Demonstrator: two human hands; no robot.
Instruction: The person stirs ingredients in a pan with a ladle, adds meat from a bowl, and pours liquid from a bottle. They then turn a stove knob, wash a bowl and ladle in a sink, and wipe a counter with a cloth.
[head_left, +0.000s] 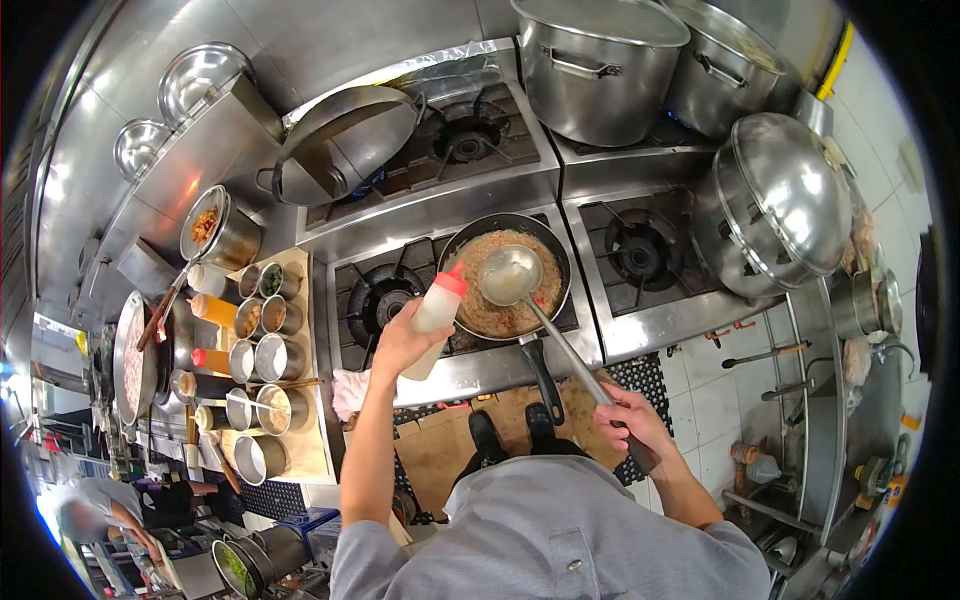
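Note:
My left hand [402, 343] is wrapped around a white squeeze bottle [434, 318] with a red cap. The bottle is tilted, its cap pointing up toward the left rim of the frying pan [553, 240]. In my right hand [634, 424] is the handle of a long metal ladle [510, 274], whose bowl rests over the food. Brownish fried rice, as it looks, with red bits [487, 318] covers the pan bottom. The pan sits on a front burner, and its black handle [541, 380] points toward me with neither hand on it.
Left of the stove, a board [318, 340] holds several metal cups and sauce bottles. A wok [377, 135] stands on the back left burner. Large stockpots [600, 85] are at the back right, with a domed pot [785, 195] at right. Another person [110, 505] is at lower left.

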